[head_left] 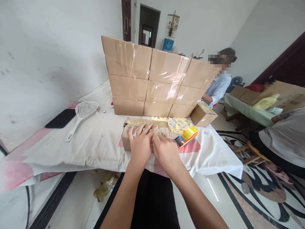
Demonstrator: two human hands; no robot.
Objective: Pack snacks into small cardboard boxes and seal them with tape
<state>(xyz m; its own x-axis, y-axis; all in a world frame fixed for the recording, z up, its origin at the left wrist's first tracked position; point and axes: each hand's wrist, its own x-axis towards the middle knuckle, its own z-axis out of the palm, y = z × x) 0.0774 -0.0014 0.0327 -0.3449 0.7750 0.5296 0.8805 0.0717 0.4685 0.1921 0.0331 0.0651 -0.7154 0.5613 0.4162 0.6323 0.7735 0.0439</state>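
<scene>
A small cardboard box (126,141) lies on the cloth-covered table right in front of me, with crumpled, shiny brown tape along its top. My left hand (141,143) rests on this box, its fingers spread over the top and the tape. Close beside it, my right hand (165,149) is closed, with the fingers curled in at the box's top edge; whatever they pinch is hidden. Just right of the box lies a tape dispenser (190,133) with a yellow roll and orange frame.
Behind the box rises a taped stack of cartons (164,82). Another taped box (203,114) stands at its right end. A white slotted skimmer (82,117) and a black flat object (60,118) lie left. One person (220,86) sits behind the stack; others are at right.
</scene>
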